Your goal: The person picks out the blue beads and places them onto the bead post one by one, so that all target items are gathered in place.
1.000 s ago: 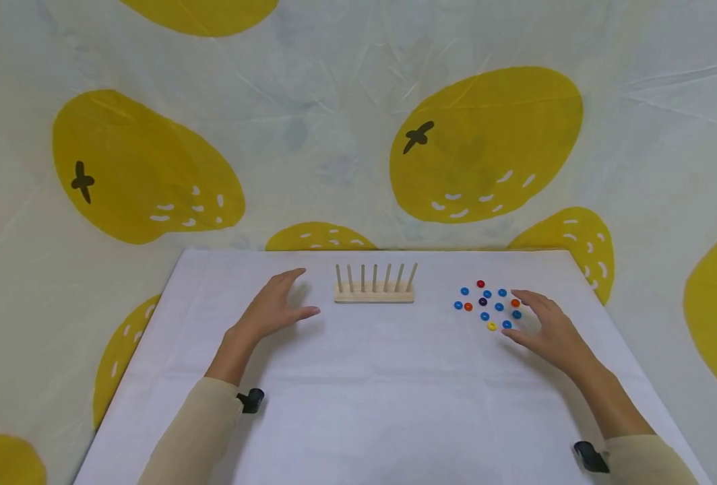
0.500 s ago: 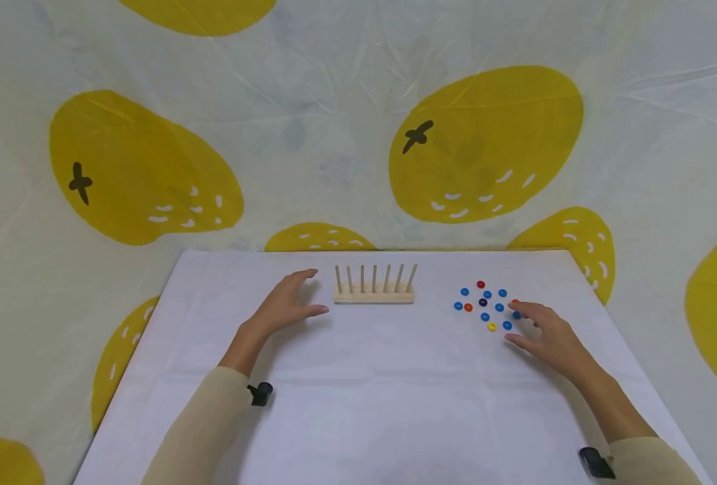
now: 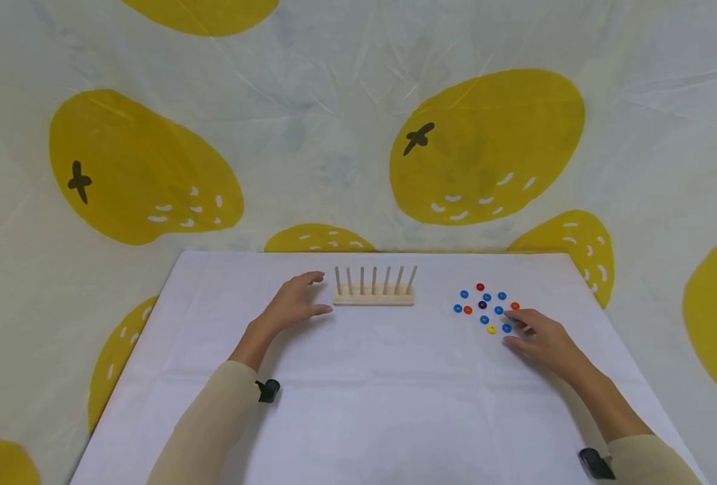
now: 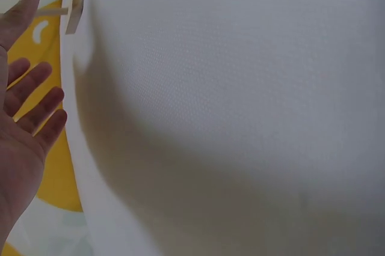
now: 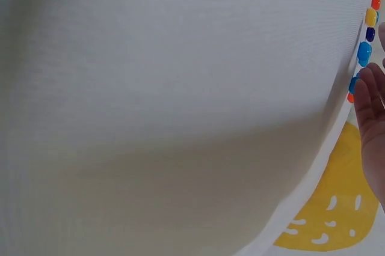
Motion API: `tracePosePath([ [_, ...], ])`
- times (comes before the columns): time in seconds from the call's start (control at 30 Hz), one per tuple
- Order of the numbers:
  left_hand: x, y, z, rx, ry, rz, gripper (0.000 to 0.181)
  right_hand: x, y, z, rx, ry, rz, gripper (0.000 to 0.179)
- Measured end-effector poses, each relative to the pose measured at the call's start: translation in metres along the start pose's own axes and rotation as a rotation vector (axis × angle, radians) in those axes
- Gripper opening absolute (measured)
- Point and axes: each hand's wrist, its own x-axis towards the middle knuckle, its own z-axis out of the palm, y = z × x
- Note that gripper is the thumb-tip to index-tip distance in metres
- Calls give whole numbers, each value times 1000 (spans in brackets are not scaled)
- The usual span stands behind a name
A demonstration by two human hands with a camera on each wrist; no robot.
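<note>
My left hand (image 3: 290, 304) hovers beside the left end of a wooden peg rack (image 3: 373, 299), thumb and fingers spread apart and holding nothing. Several upright pegs stand bare in its base. In the left wrist view the same hand (image 4: 23, 154) shows extended fingers near the rack (image 4: 74, 3). To the right lies a loose group of small ring-shaped beads: blue, red, orange, a dark one (image 3: 482, 305) and a yellow one (image 3: 492, 329). My right hand (image 3: 546, 342) is at their near right edge, thumb apart from the fingers, partly covering a blue bead. Whether its fingertips touch any bead, I cannot tell.
A white cloth covers the table (image 3: 383, 411), whose far edge meets a hanging backdrop (image 3: 322, 148) with large yellow fruit prints. A small black camera (image 3: 269, 391) sits at the left wrist and another camera (image 3: 596, 463) at the right.
My left hand has moved right, closer to the rack. My right hand has come slightly down and nearer the beads, its fingers and thumb drawing closer together. Rack and beads stay put.
</note>
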Motion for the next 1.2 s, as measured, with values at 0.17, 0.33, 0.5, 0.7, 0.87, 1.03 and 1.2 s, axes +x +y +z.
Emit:
tracePosePath([
  [0.17,6,1,5,-26,-3,23,84,0,0,1,1,-13,18,53],
  [0.33,12,4,10,-26,-11,2,84,1,1,1,-2,-12,21,49],
  [0.5,18,6,13,-33,-31,-9,80,3,1,0,-7,-17,22,47],
  [0.7,25,12,18,1,-50,-16,75,5,1,-1,-8,-33,29,45],
  [0.87,28,14,22,29,-57,-46,70,5,1,1,-16,-35,26,43],
  [1.03,31,13,25,62,-39,-36,68,7,1,3,-23,-30,30,41],
  [1.2,31,10,28,92,-47,-39,68,8,1,4,-31,-33,43,39],
])
